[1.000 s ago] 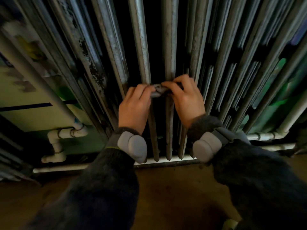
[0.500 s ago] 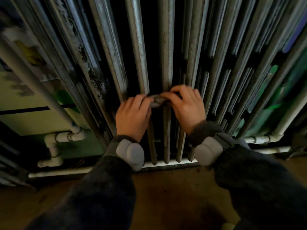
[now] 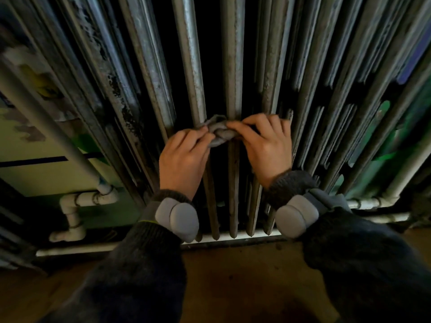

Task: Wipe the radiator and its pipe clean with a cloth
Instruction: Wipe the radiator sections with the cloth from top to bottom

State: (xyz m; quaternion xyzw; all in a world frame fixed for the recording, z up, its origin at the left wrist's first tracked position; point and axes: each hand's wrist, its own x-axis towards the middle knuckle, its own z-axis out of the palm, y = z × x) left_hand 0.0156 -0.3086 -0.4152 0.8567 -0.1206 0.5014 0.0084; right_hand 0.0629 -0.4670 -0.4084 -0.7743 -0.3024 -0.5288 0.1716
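**Radiator clean-up, mid-wipe:** A grey cloth (image 3: pixel 218 135), twisted into a rope, is seen stretched across the centre column (image 3: pixel 233 66) of a worn radiator (image 3: pixel 149 66), approx. mid-height on the part in view. One end is pinched by the left hand (image 3: pixel 183 159) betw. thumb and curled fingers. The other end is gripped by the right hand (image 3: pixel 268 150), fingers curled over it just right of the column. Whether the cloth is looped behind the column or only pressed on its front cannot be told.

Vs. 1 sec ago, the hands are set a little wider apart and more cloth is exposed betw. them. Vs. half a sec ago, the cloth is placed slightly higher above the column's lower end. A short up-and-down scrub on this one column is suggested, so the wipe is judged in progress, not finished.

Dark flaking patches are left on fins (image 3: pixel 114 85) further left. The slanted pipe (image 3: pixel 46 121) at far left, w/ its white elbow fittings (image 3: pixel 86 199), is well apart from both hands and untouched at this moment. Most of the job is therefore reckoned yet to be done. Grey wrist units (image 3: pixel 177 217) are worn over dark knit sleeves (image 3: pixel 140 264); a brown floor (image 3: pixel 233 287) lies nearest the camera.
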